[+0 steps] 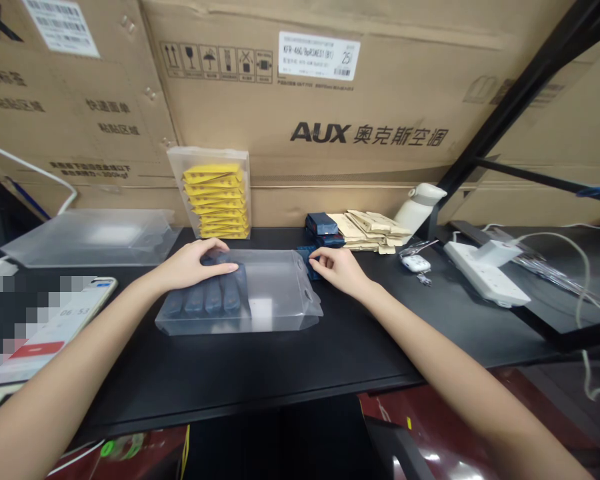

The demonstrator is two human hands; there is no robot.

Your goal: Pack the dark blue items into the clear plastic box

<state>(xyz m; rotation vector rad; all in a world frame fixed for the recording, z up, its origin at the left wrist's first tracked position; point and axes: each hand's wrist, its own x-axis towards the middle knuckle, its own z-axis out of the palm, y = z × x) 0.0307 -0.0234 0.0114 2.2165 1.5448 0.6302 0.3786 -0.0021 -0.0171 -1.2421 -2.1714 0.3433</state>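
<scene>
A clear plastic box (280,293) lies on its side on the black table, its open, flapped end to the right. Several dark blue packets (205,300) stand in a row inside its left part. My left hand (195,267) grips the box's upper left, thumb on the top and fingers at the far side. At the open end, my right hand (343,272) pinches another dark blue packet (306,257), partly hidden by the fingers and the box's edge. Beyond it sits a small stack of dark blue packets (323,224).
Behind stands a clear box of yellow packets (215,200). Beige packets (373,230), a white bottle (418,208), an earphone case (416,263) and a power strip (487,273) are on the right. On the left are a flat plastic box (90,237) and a phone (75,320).
</scene>
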